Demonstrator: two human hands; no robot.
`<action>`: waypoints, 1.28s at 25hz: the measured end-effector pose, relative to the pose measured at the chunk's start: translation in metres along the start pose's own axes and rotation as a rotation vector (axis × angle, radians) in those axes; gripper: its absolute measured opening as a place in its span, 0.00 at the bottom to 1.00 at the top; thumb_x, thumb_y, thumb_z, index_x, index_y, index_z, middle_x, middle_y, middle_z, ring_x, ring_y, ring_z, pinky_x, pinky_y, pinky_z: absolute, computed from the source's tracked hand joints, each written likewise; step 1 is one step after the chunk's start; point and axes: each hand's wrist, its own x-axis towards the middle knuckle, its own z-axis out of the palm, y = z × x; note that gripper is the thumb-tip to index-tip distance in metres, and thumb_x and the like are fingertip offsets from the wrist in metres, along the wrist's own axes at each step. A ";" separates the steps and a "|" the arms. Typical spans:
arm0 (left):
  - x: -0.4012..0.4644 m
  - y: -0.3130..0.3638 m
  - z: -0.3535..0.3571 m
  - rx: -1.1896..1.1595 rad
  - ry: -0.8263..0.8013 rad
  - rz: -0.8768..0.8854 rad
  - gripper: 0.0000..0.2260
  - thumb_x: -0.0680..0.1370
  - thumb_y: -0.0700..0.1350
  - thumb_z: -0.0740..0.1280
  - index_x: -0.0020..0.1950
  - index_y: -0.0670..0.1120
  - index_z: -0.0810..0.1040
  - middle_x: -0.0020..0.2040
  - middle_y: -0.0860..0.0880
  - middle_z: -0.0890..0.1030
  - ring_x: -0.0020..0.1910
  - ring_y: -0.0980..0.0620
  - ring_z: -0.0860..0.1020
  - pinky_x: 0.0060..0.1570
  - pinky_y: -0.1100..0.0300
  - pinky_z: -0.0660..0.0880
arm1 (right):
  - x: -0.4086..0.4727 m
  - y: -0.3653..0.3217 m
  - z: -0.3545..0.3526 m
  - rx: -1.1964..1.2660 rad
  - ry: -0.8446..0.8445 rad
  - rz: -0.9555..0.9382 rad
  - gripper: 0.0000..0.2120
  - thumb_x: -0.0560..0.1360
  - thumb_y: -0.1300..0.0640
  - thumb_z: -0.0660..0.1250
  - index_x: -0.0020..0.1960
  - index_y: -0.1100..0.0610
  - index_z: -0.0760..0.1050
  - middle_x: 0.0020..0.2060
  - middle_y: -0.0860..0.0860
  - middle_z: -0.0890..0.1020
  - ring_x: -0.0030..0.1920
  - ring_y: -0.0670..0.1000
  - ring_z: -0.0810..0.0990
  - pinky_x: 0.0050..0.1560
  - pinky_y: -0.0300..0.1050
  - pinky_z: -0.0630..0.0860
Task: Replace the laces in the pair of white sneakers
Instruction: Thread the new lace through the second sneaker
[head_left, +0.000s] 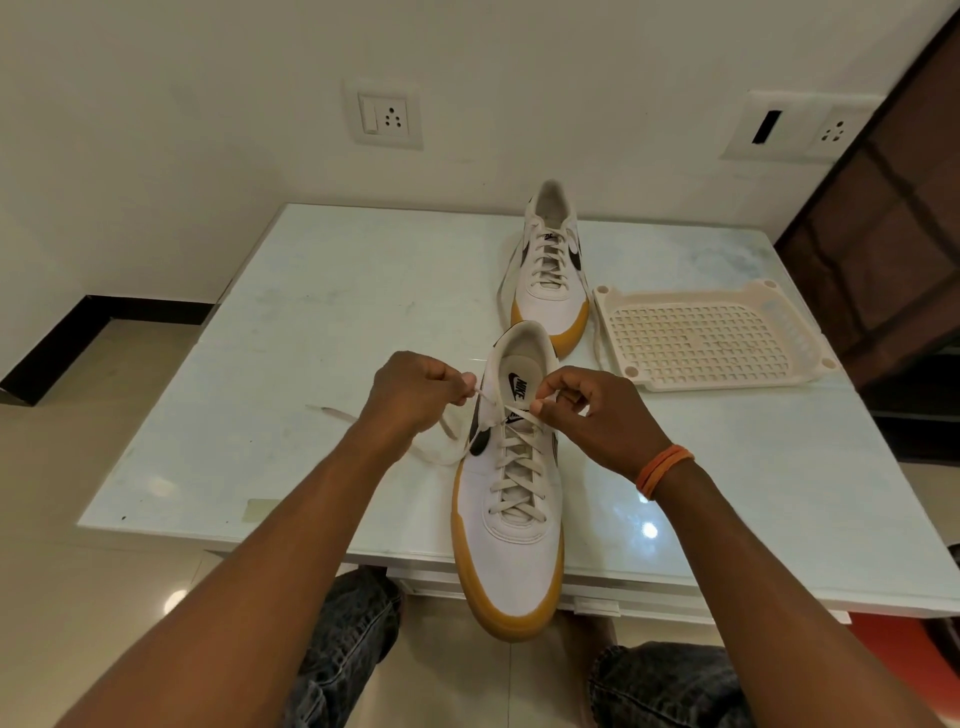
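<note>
The near sneaker (506, 499) lies on the bench (291, 332), its toe hanging over the front edge. Behind it and slightly right lies the far sneaker (548, 270). The tray (701, 332) sits right of the far sneaker, just beside it. A loose lace end (337, 415) trails left of the near sneaker.

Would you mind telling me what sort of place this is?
Probably a room in a home: a glossy pale glass-topped table, white wall sockets on a cream wall, and a polished tiled floor.
</note>
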 end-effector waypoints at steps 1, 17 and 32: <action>0.001 -0.001 -0.001 0.099 0.072 0.067 0.08 0.76 0.48 0.71 0.48 0.44 0.85 0.45 0.50 0.84 0.45 0.53 0.80 0.43 0.64 0.71 | 0.000 0.000 0.000 0.000 0.001 0.005 0.06 0.73 0.48 0.71 0.45 0.49 0.79 0.34 0.40 0.77 0.39 0.43 0.76 0.46 0.49 0.78; -0.038 0.020 0.035 -0.464 -0.228 -0.546 0.08 0.79 0.46 0.68 0.49 0.41 0.78 0.34 0.46 0.74 0.29 0.54 0.70 0.24 0.66 0.71 | -0.002 -0.002 0.003 0.018 0.034 0.027 0.03 0.73 0.50 0.71 0.44 0.48 0.78 0.37 0.47 0.81 0.38 0.45 0.77 0.43 0.44 0.77; -0.064 0.048 0.025 -0.118 -0.045 0.344 0.08 0.78 0.46 0.68 0.44 0.44 0.83 0.33 0.50 0.84 0.23 0.60 0.76 0.28 0.69 0.72 | -0.010 -0.059 -0.014 0.903 -0.213 0.285 0.23 0.76 0.38 0.59 0.44 0.58 0.78 0.35 0.56 0.74 0.33 0.49 0.72 0.36 0.45 0.68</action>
